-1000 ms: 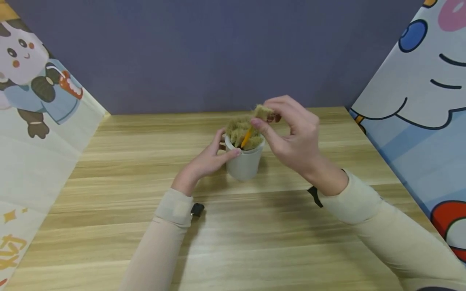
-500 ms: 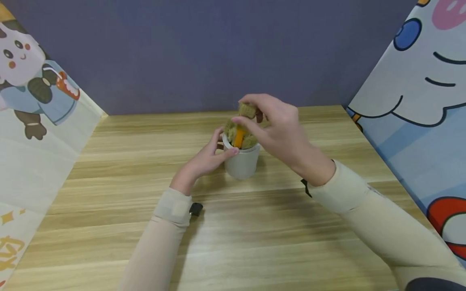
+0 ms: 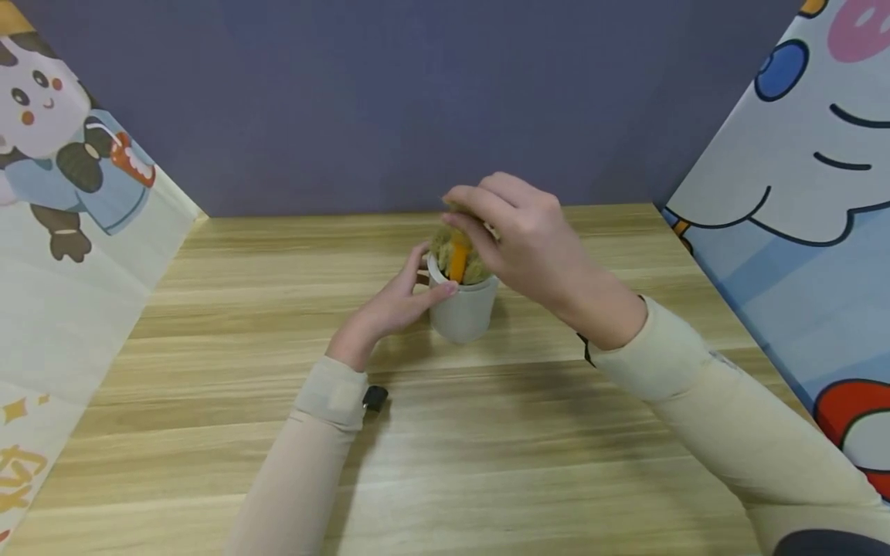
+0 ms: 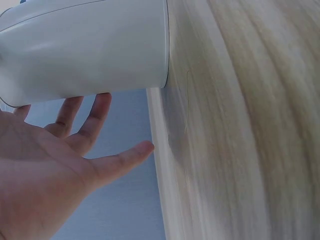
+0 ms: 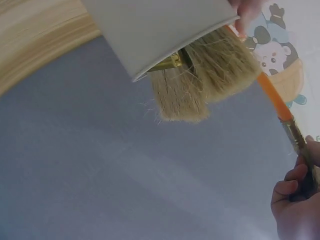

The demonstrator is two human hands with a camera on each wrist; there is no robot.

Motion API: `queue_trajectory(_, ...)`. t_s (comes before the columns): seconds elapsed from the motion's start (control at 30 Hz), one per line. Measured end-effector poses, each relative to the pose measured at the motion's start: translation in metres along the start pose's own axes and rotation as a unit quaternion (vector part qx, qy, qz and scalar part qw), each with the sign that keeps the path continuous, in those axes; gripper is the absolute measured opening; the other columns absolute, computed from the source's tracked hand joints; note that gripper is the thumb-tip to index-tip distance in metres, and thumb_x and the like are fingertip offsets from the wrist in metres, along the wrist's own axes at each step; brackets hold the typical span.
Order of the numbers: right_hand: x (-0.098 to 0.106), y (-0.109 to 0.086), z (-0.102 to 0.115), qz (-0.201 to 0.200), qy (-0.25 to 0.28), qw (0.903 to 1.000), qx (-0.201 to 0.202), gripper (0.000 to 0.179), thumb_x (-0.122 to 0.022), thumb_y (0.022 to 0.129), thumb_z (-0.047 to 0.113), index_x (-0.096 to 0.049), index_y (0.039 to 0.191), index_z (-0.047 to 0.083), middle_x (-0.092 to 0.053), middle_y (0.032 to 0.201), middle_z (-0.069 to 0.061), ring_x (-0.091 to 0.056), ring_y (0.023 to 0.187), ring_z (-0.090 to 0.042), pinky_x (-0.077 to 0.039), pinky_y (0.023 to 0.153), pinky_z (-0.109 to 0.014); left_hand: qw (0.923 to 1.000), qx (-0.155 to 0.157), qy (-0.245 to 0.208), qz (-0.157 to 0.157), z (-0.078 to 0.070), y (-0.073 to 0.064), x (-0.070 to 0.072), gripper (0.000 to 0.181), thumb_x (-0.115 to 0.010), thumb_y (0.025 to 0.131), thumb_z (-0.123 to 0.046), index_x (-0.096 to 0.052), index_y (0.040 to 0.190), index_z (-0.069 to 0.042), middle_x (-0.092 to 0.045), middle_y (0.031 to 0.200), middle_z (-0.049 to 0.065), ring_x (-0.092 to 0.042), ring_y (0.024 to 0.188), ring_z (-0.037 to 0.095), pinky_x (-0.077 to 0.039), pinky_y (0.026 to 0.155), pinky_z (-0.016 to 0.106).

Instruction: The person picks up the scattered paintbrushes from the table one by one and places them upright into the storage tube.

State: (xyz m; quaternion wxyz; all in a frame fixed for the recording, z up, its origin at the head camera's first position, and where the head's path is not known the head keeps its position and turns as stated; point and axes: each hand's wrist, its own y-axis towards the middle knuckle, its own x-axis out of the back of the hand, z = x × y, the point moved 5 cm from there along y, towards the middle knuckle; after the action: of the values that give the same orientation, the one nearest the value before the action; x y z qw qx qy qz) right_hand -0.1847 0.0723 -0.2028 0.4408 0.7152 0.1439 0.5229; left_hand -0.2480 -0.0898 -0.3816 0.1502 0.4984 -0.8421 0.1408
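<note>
A pale grey-white cup (image 3: 460,315) stands on the wooden table with several bristle-up paintbrushes (image 5: 225,65) in it. My left hand (image 3: 391,307) holds the cup from its left, thumb at the front rim and fingers on the far side. In the left wrist view, fingertips of the left hand (image 4: 65,140) touch the cup's wall. Above the cup, my right hand (image 3: 521,232) pinches a paintbrush (image 3: 458,262) near its ferrule and bristles. Its orange handle points down into the cup's mouth. The right wrist view shows the gold ferrule near the fingers; the handle's lower end is hidden.
The wood-grain table (image 3: 445,448) spreads around the cup. A dark blue-grey panel (image 3: 417,108) rises behind it. Printed cartoon sheets line the left side (image 3: 76,154) and the right side (image 3: 799,193).
My right hand has moved left over the cup with the paintbrush, whose orange handle has gone from slanted to nearly upright. The left hand stays on the cup.
</note>
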Motion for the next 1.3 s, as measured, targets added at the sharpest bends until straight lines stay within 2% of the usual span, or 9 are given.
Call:
queue_trajectory(0.1,-0.004,0.0,-0.001,0.028,0.012,0.9995,-0.013,0.018,-0.071,0.103,0.011,-0.077,0.113,-0.003,-0.076,0.095,-0.014,-0.07,0.081,-0.024,-0.062,0.071,-0.033,1.0,-0.007,-0.001,0.001,-0.001,0.0,0.0,0.082,-0.061,0.105,-0.054,-0.01,0.167,-0.038,-0.032,0.166,0.012,-0.043,0.145,0.035,-0.05,0.111,0.06)
queue_trajectory(0.17,-0.012,-0.003,-0.004,0.065,0.021,0.9971,-0.032,0.018,-0.072,0.102,0.011,-0.076,0.114,-0.002,-0.077,0.099,-0.014,-0.072,0.085,-0.024,-0.063,0.074,-0.034,0.9999,-0.011,-0.003,0.005,-0.002,0.0,0.0,0.08,-0.061,0.106,-0.053,-0.01,0.166,-0.039,-0.032,0.166,0.013,-0.042,0.145,0.035,-0.05,0.111,0.06)
queue_trajectory(0.27,-0.028,-0.01,-0.01,0.137,0.019,0.9886,-0.059,0.022,-0.074,0.101,0.014,-0.077,0.115,-0.002,-0.079,0.103,-0.014,-0.075,0.089,-0.026,-0.063,0.079,-0.037,0.9999,-0.012,-0.002,0.011,-0.002,-0.001,-0.001,0.081,-0.059,0.106,-0.054,-0.007,0.167,-0.039,-0.03,0.167,0.013,-0.041,0.147,0.035,-0.05,0.111,0.06)
queue_trajectory(0.37,-0.037,-0.017,-0.013,0.183,0.002,0.98,-0.077,0.026,-0.076,0.1,0.018,-0.078,0.117,-0.002,-0.081,0.104,-0.013,-0.074,0.09,-0.027,-0.058,0.077,-0.04,0.9997,-0.017,0.002,0.016,-0.003,-0.002,-0.001,0.084,-0.058,0.106,-0.055,-0.005,0.168,-0.036,-0.029,0.168,0.013,-0.039,0.148,0.036,-0.05,0.112,0.06)
queue_trajectory(0.47,-0.038,-0.017,-0.013,0.19,-0.01,0.9774,-0.092,0.026,-0.077,0.099,0.021,-0.079,0.115,0.001,-0.082,0.101,-0.011,-0.072,0.086,-0.027,-0.052,0.073,-0.041,0.9996,-0.023,0.007,0.015,-0.005,-0.001,-0.001,0.084,-0.059,0.106,-0.056,-0.006,0.169,-0.036,-0.031,0.167,0.013,-0.04,0.148,0.036,-0.05,0.112,0.061)
queue_trajectory(0.7,-0.051,-0.01,-0.011,0.222,-0.001,0.9698,-0.102,0.019,-0.074,0.102,0.016,-0.077,0.111,0.0,-0.08,0.098,-0.012,-0.075,0.086,-0.026,-0.062,0.083,-0.042,0.9995,-0.028,0.001,0.01,-0.005,-0.002,0.001,0.075,-0.059,0.106,-0.054,-0.014,0.164,-0.043,-0.033,0.164,0.014,-0.041,0.145,0.037,-0.052,0.107,0.06)
queue_trajectory(0.9,-0.061,-0.014,-0.01,0.257,-0.015,0.9588,-0.12,0.017,-0.074,0.101,0.015,-0.077,0.11,0.001,-0.082,0.101,-0.013,-0.079,0.09,-0.028,-0.062,0.092,-0.049,0.9996,-0.025,0.002,0.012,-0.003,-0.002,0.0,0.079,-0.059,0.106,-0.056,-0.011,0.166,-0.041,-0.032,0.165,0.012,-0.039,0.147,0.036,-0.051,0.108,0.062)
queue_trajectory(1.13,-0.054,-0.015,-0.005,0.265,-0.051,0.9534,-0.135,0.021,-0.077,0.1,0.019,-0.076,0.114,0.004,-0.081,0.1,-0.01,-0.074,0.083,-0.028,-0.056,0.071,-0.042,0.9994,-0.032,0.001,0.008,-0.003,-0.002,-0.001,0.078,-0.06,0.108,-0.046,-0.011,0.167,-0.035,-0.033,0.167,0.013,-0.04,0.147,0.039,-0.049,0.112,0.063)
queue_trajectory(1.3,-0.046,-0.023,-0.001,0.291,-0.077,0.9389,-0.167,0.022,-0.077,0.097,0.011,-0.071,0.116,0.002,-0.079,0.112,-0.013,-0.071,0.097,-0.033,-0.057,0.084,-0.048,0.9994,-0.033,0.005,-0.003,-0.004,-0.002,0.0,0.078,-0.062,0.107,-0.043,-0.013,0.167,-0.034,-0.035,0.164,0.014,-0.044,0.145,0.038,-0.051,0.111,0.062)
